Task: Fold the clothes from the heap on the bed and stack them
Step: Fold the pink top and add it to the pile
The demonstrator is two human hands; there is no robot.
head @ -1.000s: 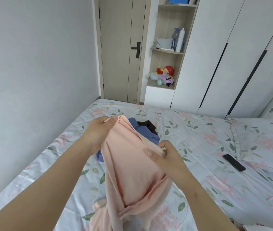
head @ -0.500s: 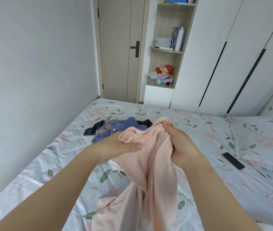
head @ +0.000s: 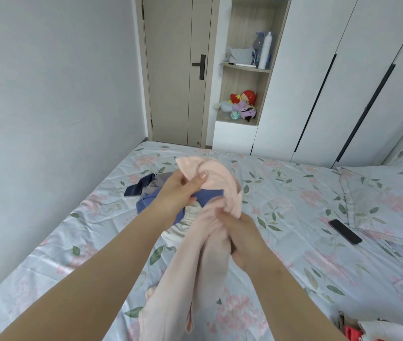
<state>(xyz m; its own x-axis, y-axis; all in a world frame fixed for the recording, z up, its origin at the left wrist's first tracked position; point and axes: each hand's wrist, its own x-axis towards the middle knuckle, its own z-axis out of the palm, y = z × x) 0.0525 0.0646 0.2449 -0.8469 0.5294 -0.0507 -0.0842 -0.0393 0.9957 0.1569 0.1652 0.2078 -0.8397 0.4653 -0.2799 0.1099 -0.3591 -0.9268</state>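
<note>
Head view: a person's two bare arms reach out over a bed covered in a pale floral sheet, both hands busy with a pink garment. The left hand pinches the garment's upper edge, thumb on top and fingers curled beneath, lifting it above the middle of the bed. The right hand, lower and nearer the camera, has its fingers wrapped round a bunched stretch of the same cloth. From there the garment hangs in loose folds toward the bed's near edge and runs out of the bottom of the picture.

The heap – navy, grey and blue pieces, crumpled together – lies on the bed's left half, just behind the left hand and partly hidden by it. A dark phone rests flat on the bed's right side, just beside a pillow in matching print. At the bed's near right corner something red and white shows, too cut off to identify.

Beyond the bed's far end stand a closed door, an open shelf holding plush toys and a white bottle, and a white wardrobe.
</note>
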